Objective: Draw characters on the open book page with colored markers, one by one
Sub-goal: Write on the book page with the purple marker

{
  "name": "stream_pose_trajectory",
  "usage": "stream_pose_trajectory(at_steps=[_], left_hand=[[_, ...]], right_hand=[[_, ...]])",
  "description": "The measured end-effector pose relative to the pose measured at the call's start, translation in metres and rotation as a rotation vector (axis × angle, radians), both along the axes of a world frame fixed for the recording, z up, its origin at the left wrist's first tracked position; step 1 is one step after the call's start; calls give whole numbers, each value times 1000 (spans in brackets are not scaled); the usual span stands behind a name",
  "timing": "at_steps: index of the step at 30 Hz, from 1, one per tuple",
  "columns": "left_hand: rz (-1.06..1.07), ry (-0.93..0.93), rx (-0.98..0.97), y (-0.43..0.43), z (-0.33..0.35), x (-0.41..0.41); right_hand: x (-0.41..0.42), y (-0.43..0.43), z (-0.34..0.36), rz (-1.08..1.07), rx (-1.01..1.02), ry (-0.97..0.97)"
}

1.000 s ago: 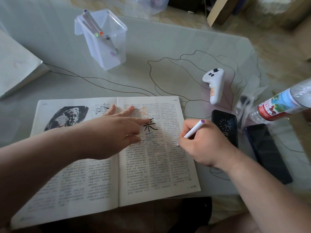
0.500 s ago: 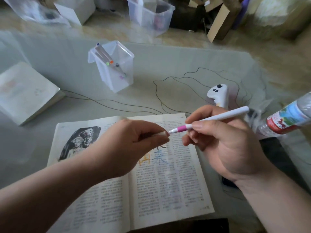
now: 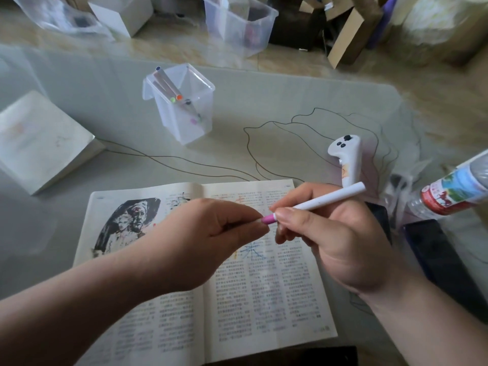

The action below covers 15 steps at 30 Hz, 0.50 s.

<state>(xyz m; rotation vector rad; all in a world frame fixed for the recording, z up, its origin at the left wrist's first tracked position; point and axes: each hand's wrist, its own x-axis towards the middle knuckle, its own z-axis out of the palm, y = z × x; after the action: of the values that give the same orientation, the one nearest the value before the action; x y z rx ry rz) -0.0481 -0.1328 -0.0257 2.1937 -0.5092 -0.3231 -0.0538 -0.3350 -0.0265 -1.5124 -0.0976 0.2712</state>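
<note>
Right hand [image 3: 340,241] fingers grip marker [image 3: 319,203]; left hand [image 3: 211,239] fingers pinch its pink end above book [image 3: 264,299].

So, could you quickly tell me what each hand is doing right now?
Left hand: closed, pinching the marker's pink end.
Right hand: closed, holding the white marker.

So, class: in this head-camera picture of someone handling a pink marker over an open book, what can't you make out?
- Marker tip or cap: hidden inside the left hand pinch.
- Characters drawn on the book: mostly covered by both hands; the right hand hides the upper ones.
- Water bottle: cut off by the right edge.
- Printed text: too small and blurred to read.
</note>
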Motion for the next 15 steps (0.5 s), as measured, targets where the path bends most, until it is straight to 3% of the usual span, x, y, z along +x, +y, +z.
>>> stream_pose_trajectory(at_steps=[2, 5, 8, 10, 12, 15], left_hand=[[-2, -47, -19, 3, -2, -4], [-24, -260, 19, 6, -1, -7], [-50, -406, 100, 12, -5, -4], [-118, -350, 285, 10, -8, -4], [-82, -179, 446, 6, -12, -7], [-44, 54, 566, 3, -11, -5]], right_hand=[[-1, 5, -2, 8, 70, 52], [-6, 14, -6, -25, 221, 119], [-11, 23, -11, -73, 128, 143], [-12, 28, -18, -60, -169, 155], [-10, 34, -23, 3, -464, 154], [-7, 37, -22, -61, -533, 53]])
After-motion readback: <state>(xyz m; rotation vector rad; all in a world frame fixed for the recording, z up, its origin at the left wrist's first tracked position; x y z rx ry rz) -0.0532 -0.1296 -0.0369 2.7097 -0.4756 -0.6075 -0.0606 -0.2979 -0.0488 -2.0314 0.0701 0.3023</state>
